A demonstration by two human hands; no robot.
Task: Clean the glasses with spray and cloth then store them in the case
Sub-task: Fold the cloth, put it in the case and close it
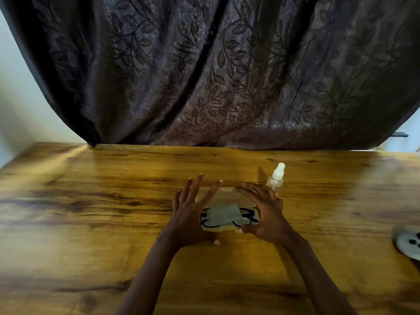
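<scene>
Glasses lie in the open clear case under the green cloth. Left hand splayed, gripping nothing; right hand curls around the case edge (lid hinged up). Steady the base, press the lid squarely.

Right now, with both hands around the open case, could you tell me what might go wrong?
1. The cloth lies loosely over the glasses; a corner could get pinched in the case lid.
2. The right hand is close to the upright spray bottle and might knock it over.
</scene>
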